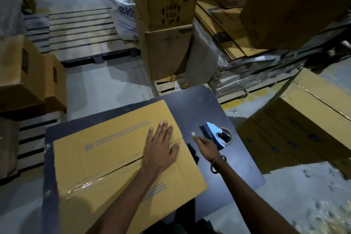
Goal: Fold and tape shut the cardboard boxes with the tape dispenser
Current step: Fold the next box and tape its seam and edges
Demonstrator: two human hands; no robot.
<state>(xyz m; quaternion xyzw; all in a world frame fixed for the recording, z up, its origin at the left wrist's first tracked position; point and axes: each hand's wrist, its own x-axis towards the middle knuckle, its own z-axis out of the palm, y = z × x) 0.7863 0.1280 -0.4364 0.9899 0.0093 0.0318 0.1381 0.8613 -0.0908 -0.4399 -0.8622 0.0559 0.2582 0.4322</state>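
Cardboard box [117, 157] on bench [228, 167], flaps folded flat, held down by left hand [161, 150], fingers spread. Seam taped partly at near end; remainder untaped. Tape dispenser [218, 135] beside box, reached for by right hand [206, 144]; finger state unclear.

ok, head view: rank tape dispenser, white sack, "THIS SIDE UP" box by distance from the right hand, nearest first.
1. tape dispenser: on the dark table, just right of the right hand, at its knuckles.
2. "THIS SIDE UP" box: far ahead, top of the two-box stack beyond the table.
3. white sack: ahead-left, behind that stack; close to the box's distance, slightly farther.
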